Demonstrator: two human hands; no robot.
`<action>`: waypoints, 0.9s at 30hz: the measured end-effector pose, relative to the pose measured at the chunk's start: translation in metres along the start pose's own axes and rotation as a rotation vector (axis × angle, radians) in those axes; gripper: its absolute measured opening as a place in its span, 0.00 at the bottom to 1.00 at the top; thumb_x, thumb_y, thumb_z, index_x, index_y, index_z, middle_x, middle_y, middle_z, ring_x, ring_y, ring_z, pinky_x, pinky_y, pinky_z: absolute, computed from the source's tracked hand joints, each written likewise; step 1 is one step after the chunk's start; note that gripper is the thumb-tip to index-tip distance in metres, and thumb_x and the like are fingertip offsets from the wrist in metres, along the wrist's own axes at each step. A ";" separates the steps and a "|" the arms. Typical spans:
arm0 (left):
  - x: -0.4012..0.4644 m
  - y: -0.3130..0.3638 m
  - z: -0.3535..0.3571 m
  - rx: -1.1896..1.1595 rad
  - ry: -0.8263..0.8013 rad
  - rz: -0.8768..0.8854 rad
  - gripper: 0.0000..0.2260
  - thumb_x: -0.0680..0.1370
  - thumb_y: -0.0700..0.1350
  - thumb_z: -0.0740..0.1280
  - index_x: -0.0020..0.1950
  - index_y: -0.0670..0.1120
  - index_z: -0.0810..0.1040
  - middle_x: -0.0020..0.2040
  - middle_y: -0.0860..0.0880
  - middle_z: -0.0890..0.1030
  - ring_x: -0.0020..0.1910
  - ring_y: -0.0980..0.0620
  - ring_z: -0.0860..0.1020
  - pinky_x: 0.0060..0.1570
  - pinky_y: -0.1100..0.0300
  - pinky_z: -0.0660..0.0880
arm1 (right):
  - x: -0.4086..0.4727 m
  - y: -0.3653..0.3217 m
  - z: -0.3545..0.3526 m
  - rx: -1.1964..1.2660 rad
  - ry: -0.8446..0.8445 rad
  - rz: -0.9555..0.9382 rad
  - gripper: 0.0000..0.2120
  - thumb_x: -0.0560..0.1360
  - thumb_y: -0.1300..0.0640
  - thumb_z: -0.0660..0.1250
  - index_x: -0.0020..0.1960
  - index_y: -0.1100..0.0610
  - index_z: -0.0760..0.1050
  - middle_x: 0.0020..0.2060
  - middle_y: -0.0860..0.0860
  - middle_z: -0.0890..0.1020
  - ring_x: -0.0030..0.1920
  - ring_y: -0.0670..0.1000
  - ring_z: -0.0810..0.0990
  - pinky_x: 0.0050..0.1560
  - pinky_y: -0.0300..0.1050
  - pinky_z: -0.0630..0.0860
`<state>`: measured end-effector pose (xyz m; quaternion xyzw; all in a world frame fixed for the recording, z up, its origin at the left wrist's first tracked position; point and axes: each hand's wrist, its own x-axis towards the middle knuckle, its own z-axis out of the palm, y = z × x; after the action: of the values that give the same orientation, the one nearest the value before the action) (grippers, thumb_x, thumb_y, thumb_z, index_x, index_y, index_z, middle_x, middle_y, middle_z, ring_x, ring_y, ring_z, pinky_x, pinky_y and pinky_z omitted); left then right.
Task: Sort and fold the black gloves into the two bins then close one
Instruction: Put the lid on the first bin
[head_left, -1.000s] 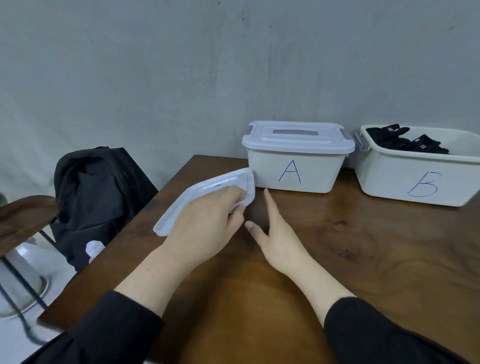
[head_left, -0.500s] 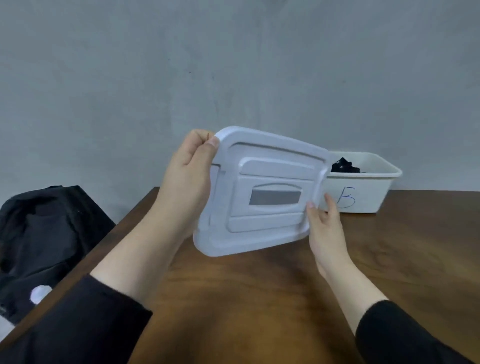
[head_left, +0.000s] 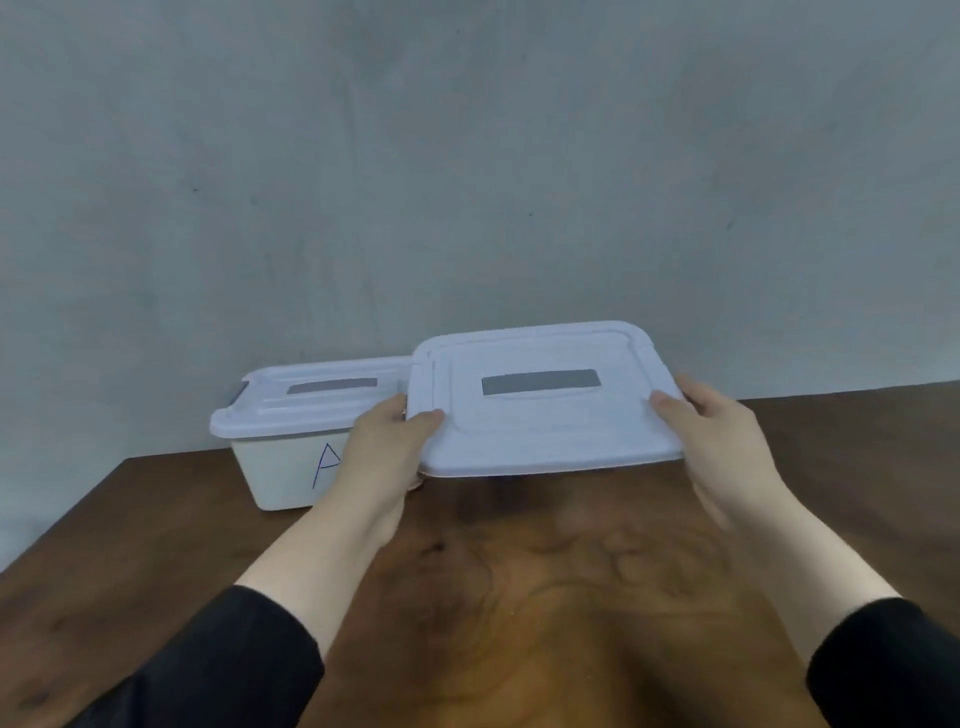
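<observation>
A white plastic lid (head_left: 540, 410) with a grey label strip is held nearly flat above the table, right of centre. My left hand (head_left: 387, 447) grips its left edge with the thumb on top. My right hand (head_left: 717, 431) grips its right edge. The lid hides the second bin and the black gloves behind it. Bin A (head_left: 280, 467), white with a blue letter A, stands at the left with its own lid (head_left: 311, 400) on it.
The brown wooden table (head_left: 519, 597) stretches toward me below the lid. A plain grey wall (head_left: 467, 182) rises right behind the bins. The table's left edge runs diagonally at the lower left.
The lid went from tilted upright in front of me to nearly flat, and moved right over the second bin. My right hand shifted to its right edge. The view turned right.
</observation>
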<state>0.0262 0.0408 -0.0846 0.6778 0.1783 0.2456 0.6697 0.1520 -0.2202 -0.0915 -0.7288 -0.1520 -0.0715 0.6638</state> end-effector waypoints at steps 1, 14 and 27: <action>0.012 0.001 0.009 -0.002 0.027 0.015 0.08 0.79 0.40 0.67 0.55 0.45 0.83 0.53 0.42 0.85 0.48 0.46 0.83 0.47 0.51 0.75 | 0.010 -0.004 -0.002 -0.032 -0.019 -0.022 0.07 0.82 0.54 0.65 0.56 0.49 0.81 0.52 0.44 0.86 0.53 0.46 0.84 0.56 0.47 0.78; 0.159 -0.009 0.077 0.115 0.061 -0.053 0.17 0.75 0.45 0.64 0.60 0.38 0.79 0.50 0.43 0.82 0.45 0.48 0.75 0.44 0.54 0.70 | 0.181 0.035 0.019 -0.278 -0.097 0.142 0.09 0.79 0.58 0.59 0.44 0.59 0.76 0.39 0.55 0.74 0.40 0.54 0.70 0.43 0.49 0.65; 0.183 -0.049 0.092 0.349 0.094 -0.106 0.23 0.84 0.44 0.57 0.80 0.49 0.64 0.77 0.50 0.68 0.73 0.47 0.68 0.69 0.51 0.68 | 0.197 0.064 0.029 -0.619 -0.164 0.111 0.12 0.81 0.61 0.59 0.58 0.63 0.78 0.49 0.60 0.80 0.49 0.62 0.77 0.45 0.51 0.72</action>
<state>0.2325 0.0717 -0.1150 0.7612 0.2846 0.2068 0.5449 0.3554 -0.1715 -0.0954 -0.9065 -0.1360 -0.0194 0.3992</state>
